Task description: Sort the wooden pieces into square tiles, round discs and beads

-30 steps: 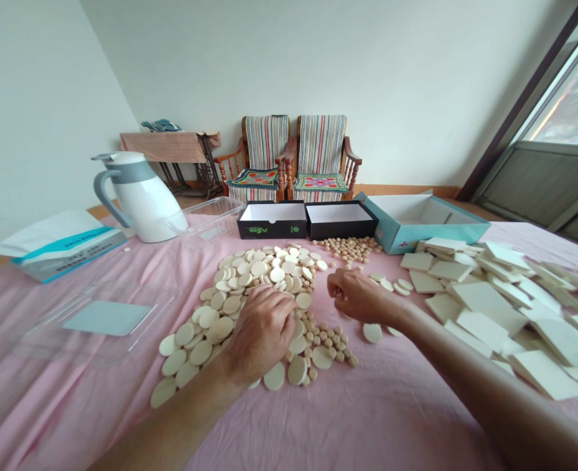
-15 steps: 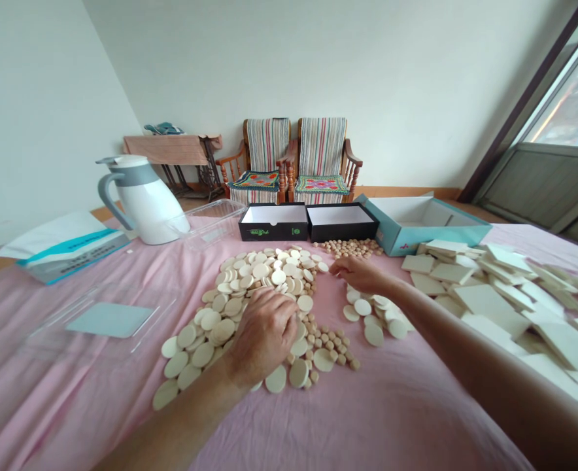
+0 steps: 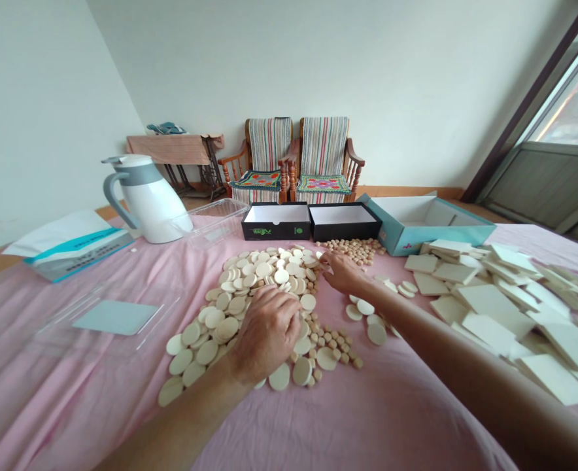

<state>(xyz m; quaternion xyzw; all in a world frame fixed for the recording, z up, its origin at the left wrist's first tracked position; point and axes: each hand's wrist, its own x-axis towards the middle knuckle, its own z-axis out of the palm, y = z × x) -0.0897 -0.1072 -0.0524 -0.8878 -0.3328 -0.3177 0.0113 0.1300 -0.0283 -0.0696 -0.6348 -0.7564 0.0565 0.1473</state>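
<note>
My left hand [image 3: 268, 332] rests on the large pile of pale round discs [image 3: 227, 327], its fingers curled down; what lies under the fingertips is hidden. Farther off, my right hand [image 3: 340, 271] reaches to the pile's right back edge, fingertips closed at a pale disc [image 3: 320, 256]. Small wooden pieces [image 3: 335, 340] lie right of my left hand. More small wooden pieces [image 3: 360, 250] are heaped behind my right hand. A smaller group of discs [image 3: 377, 333] lies partly behind my right forearm.
Two black boxes [image 3: 276, 231] [image 3: 345, 232] and a blue box [image 3: 429, 239] stand at the back. Square pale tiles [image 3: 495, 311] are heaped right. On the left are a white jug [image 3: 156, 209], a plastic package [image 3: 76, 252] and clear plastic trays [image 3: 115, 318] [image 3: 215, 222].
My right hand has moved left to the edge of the large disc pile, and its fingertips have closed at a disc. My left hand has hardly moved.
</note>
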